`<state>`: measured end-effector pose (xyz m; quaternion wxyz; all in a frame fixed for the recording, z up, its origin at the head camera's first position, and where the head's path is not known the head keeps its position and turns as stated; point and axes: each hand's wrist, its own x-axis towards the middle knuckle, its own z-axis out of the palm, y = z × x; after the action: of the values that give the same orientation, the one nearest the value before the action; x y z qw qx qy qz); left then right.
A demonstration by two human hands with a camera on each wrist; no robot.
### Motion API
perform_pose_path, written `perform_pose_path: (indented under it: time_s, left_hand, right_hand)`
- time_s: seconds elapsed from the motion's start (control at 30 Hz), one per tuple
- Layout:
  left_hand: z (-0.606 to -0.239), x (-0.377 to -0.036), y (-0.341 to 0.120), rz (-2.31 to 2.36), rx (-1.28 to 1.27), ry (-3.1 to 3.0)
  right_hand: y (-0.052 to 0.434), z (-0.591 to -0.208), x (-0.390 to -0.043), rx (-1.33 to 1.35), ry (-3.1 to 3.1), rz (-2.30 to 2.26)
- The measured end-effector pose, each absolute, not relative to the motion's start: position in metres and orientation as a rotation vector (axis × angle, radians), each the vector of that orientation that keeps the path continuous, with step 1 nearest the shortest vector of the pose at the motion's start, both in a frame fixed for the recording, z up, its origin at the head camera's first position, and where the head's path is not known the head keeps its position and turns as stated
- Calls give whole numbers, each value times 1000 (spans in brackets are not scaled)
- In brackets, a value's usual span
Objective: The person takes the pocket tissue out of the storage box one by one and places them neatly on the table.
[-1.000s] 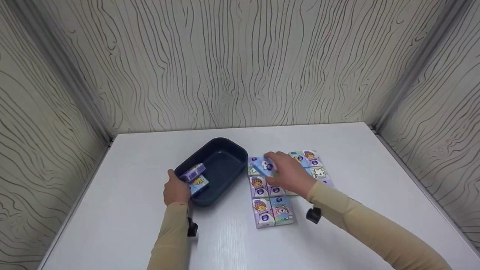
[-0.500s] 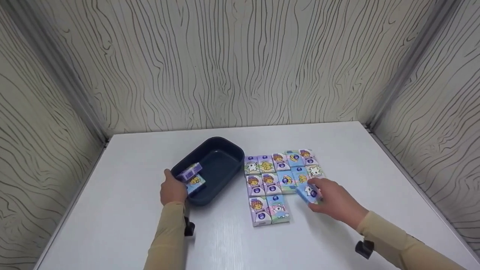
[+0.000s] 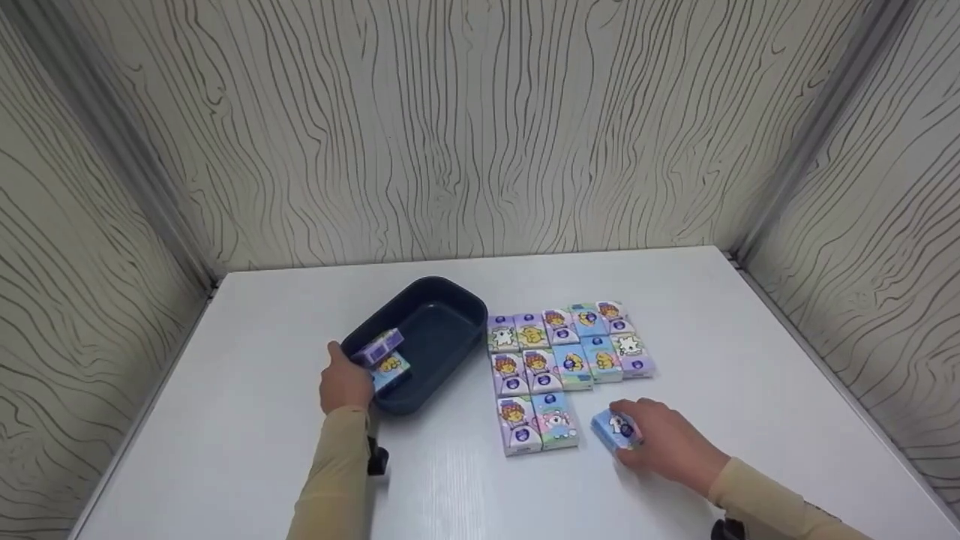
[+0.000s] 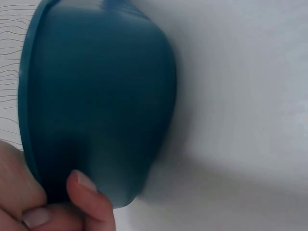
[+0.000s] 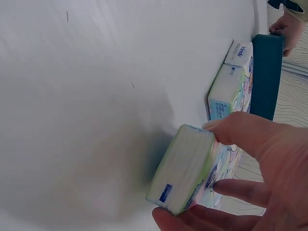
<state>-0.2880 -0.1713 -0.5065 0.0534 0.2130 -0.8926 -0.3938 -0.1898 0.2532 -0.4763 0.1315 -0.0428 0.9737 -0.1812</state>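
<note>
My left hand (image 3: 346, 381) grips the near-left rim of a dark teal plastic basin (image 3: 442, 345), with fingers curled over its edge in the left wrist view. Inside, a purple tissue pack (image 3: 381, 346) leans on a blue tissue pack (image 3: 390, 370). In my right hand (image 3: 671, 444) a light-blue tissue pack (image 3: 616, 431) is pinched between thumb and fingers. It is just right of the front row; the right wrist view shows its pale end (image 5: 180, 168) and a shadow beside it. Whether it touches the table cannot be told.
Several tissue packs (image 3: 538, 367) lie edge to edge in three rows on the white table (image 3: 450, 480), right of the basin. The front row has two packs at its left. Wood-patterned panels (image 3: 465, 135) enclose the back and sides.
My right hand has carried the light-blue tissue pack from above the back-left packs to the right and toward me, then lower beside the front row. The left hand stays on the basin.
</note>
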Motion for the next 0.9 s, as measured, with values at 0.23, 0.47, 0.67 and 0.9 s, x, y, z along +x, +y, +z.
perform_pose_path:
  time_s: [0.23, 0.47, 0.67, 0.9]
  left_hand:
    - [-503, -284, -173, -1196, 646, -2739]
    - [-501, -282, -173, -1205, 653, -2742]
    - [-500, -284, -171, -1204, 638, -2734]
    - [-503, -286, -171, -1223, 639, -2729]
  right_hand:
    - [246, -487, -194, -151, 2872, -493]
    - [239, -491, -197, -268, 2883, -545]
    - [233, -491, -203, -316, 2911, -599]
    - [228, -491, -209, -257, 2910, -647]
